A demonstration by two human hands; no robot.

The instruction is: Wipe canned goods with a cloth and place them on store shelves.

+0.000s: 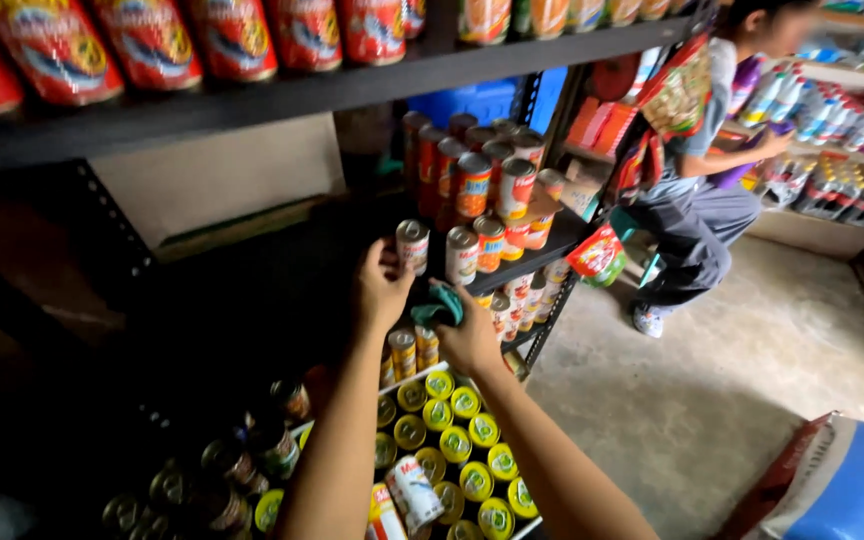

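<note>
Left hand (380, 285) grips a small can (413, 245) on the dark metal shelf (282, 290), and the right hand (467, 335) squeezes a green cloth (440, 303) just beside it. Shop floor is bare concrete. Far right, a crouching person (697, 190) is blurry. Low-left cans (222, 480) sit in shadow.

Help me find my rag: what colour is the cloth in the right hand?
Teal green cloth, bunched in the right hand; head view.

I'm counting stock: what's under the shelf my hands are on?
Under the black shelf: more cans and a tray of yellow-lidded cans. Both arms cover some.
</note>
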